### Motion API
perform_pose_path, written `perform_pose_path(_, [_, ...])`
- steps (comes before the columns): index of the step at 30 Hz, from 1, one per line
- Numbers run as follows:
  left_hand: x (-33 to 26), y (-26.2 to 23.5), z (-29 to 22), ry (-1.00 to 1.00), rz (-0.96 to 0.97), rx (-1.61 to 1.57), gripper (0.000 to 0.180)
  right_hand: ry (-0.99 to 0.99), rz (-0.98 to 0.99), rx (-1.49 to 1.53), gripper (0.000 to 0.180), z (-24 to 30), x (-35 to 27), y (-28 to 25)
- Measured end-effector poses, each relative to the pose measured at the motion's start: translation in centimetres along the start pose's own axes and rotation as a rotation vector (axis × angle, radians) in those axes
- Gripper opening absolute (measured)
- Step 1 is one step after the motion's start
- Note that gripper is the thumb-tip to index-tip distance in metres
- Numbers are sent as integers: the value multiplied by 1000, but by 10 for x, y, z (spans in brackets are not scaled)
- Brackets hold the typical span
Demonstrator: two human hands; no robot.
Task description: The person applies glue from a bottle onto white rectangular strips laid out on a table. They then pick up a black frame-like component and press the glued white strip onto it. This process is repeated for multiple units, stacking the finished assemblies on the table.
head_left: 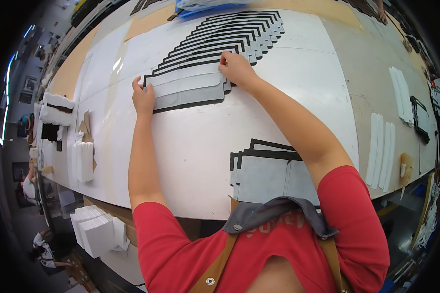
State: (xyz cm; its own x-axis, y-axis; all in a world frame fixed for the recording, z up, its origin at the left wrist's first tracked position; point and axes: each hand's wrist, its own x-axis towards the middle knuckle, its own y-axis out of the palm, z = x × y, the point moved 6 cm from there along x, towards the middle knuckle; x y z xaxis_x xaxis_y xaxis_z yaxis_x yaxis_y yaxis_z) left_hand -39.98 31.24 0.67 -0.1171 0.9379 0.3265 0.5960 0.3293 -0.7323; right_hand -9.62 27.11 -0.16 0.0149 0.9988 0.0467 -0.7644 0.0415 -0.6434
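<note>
The left edge of a flat, grey, cloth-like panel with black edges is pinched by the bare left hand. Its top right corner is pinched by the bare right hand. Behind it, a slanting row of overlapping grey-and-black panels is spread on a smooth white table. Closer in, a grey-and-black pile is partly covered by the right arm.

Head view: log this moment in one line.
left hand: at left edge of front grey panel; right hand: near its upper right corner; beyond: overlapping row of black-edged panels; near body: grey panel stack
</note>
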Motion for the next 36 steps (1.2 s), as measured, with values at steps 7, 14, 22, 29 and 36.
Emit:
perform_pose_path(7, [-4, -22, 26, 270, -254, 173, 49, -98, -216, -204, 20, -7, -89, -114])
perform_pose_path(14, [-53, -16, -85, 356, 41, 14, 32, 579, -304, -837, 19, -160, -255, -277])
perform_pose_path(22, [-106, 22, -212, 552, 225, -157, 21, 737, -203, -841, 20, -201, -265, -288])
perform_pose_path(29, [-169, 23, -243, 525, 519, -394, 21, 361, -595, 187, 17, -116, -273, -295])
perform_pose_path(36, [-254, 59, -256, -183, 1219, -867, 32, -153, -747, 1018, 16, -36, -279, -258])
